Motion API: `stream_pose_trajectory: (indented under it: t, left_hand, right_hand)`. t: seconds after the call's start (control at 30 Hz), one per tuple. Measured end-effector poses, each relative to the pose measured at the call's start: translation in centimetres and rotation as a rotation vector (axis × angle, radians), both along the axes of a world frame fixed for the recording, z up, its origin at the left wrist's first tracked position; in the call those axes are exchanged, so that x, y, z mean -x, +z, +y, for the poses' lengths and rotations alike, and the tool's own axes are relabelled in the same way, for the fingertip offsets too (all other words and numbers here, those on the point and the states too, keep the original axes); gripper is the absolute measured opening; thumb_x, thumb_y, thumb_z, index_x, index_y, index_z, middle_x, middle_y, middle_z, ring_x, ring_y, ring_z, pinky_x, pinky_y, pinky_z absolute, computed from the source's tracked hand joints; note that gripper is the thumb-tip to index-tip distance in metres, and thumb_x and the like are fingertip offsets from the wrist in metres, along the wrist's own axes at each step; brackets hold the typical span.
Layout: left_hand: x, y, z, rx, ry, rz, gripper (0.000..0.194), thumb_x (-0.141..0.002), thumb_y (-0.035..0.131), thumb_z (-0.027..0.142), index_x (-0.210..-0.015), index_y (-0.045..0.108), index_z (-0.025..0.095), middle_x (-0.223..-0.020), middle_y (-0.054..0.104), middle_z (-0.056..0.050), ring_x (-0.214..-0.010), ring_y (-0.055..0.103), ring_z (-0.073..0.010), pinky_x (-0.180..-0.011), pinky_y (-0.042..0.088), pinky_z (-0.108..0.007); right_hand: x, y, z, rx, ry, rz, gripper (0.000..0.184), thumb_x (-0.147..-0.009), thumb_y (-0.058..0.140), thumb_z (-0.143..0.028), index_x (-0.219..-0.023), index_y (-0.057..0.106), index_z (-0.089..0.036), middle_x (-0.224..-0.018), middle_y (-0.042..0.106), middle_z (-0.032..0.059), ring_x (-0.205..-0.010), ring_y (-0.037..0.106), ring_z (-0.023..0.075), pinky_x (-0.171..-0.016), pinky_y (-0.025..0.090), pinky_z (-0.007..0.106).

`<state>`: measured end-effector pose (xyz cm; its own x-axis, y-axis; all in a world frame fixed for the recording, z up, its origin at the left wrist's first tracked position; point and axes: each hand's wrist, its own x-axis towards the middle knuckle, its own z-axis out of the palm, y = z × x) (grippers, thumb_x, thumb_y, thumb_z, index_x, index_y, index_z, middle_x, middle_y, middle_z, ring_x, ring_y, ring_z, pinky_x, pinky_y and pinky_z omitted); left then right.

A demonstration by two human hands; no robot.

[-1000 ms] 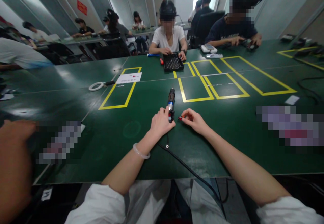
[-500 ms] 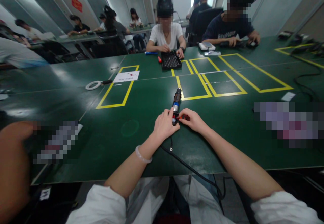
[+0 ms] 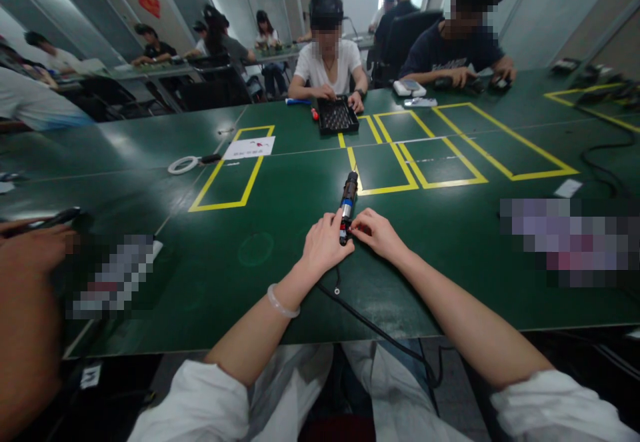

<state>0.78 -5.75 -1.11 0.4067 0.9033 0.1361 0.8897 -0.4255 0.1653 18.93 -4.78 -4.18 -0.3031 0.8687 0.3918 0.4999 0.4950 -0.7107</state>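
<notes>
A slim corded tool [image 3: 347,192] lies on the green table in front of me, its thin tip pointing away. Its body is dark, with a blue and silver band, and small red parts show at its near end. My left hand [image 3: 326,241] grips the near part of it from the left. My right hand [image 3: 379,234] pinches close against its right side; a bit of red shows at the fingertips, but what they hold is too small to make out. From under my left hand runs a black cable [image 3: 370,325], and a small ring terminal [image 3: 337,291] lies beside it.
Another person's hand [image 3: 35,255] holds a dark object at the left edge. Across the table [image 3: 280,229], a person works over a black tray [image 3: 338,129]. A white ring-shaped item [image 3: 183,165] and a paper card [image 3: 250,149] lie left; yellow tape outlines mark the surface.
My hands and the corded tool stay almost where they were. At the left edge, the other person's hand has shifted and a dark object now shows in it.
</notes>
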Motion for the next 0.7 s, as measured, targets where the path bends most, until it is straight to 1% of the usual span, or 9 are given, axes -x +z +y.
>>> stream_pose_trajectory:
  t: [0.13, 0.33, 0.53, 0.7]
  left_hand:
    - [0.0, -0.1, 0.0, -0.016, -0.006, 0.001, 0.072, -0.085, 0.055, 0.041, -0.149, 0.033, 0.019, -0.132, 0.051, -0.014, -0.112, 0.055, -0.0282, -0.089, 0.047, -0.038]
    - [-0.1, 0.0, 0.0, -0.033, -0.01, 0.022, 0.069, -0.089, 0.051, 0.047, -0.149, 0.034, 0.018, -0.129, 0.051, -0.015, -0.11, 0.053, -0.029, -0.088, 0.046, -0.04]
    - [-1.2, 0.1, 0.3, -0.035, 0.053, 0.032, 0.066, -0.091, 0.051, 0.05, -0.148, 0.037, 0.02, -0.122, 0.052, -0.016, -0.11, 0.053, -0.0295, -0.088, 0.044, -0.04]
    - [-1.2, 0.3, 0.6, -0.039, 0.078, 0.047, 0.064, -0.092, 0.05, 0.051, -0.148, 0.037, 0.022, -0.119, 0.053, -0.014, -0.107, 0.053, -0.0284, -0.085, 0.044, -0.038]
  right_hand:
    - [0.0, 0.1, -0.1, -0.007, 0.003, -0.008, 0.009, -0.088, 0.062, -0.018, -0.088, 0.07, -0.02, -0.091, 0.059, 0.0049, -0.079, 0.057, 0.0162, -0.075, 0.047, 0.03]
    - [0.0, 0.2, -0.4, 0.007, -0.009, -0.001, 0.011, -0.088, 0.063, -0.02, -0.091, 0.074, -0.02, -0.093, 0.06, 0.0067, -0.08, 0.059, 0.0169, -0.074, 0.049, 0.031]
    - [-0.1, 0.5, -0.6, 0.007, -0.052, 0.0, 0.013, -0.089, 0.062, -0.023, -0.09, 0.075, -0.02, -0.088, 0.068, 0.0068, -0.079, 0.063, 0.0182, -0.074, 0.049, 0.032]
    - [-0.2, 0.7, -0.6, 0.067, -0.061, 0.074, 0.015, -0.089, 0.06, -0.026, -0.093, 0.073, -0.02, -0.09, 0.072, 0.0058, -0.077, 0.064, 0.0182, -0.073, 0.05, 0.032]
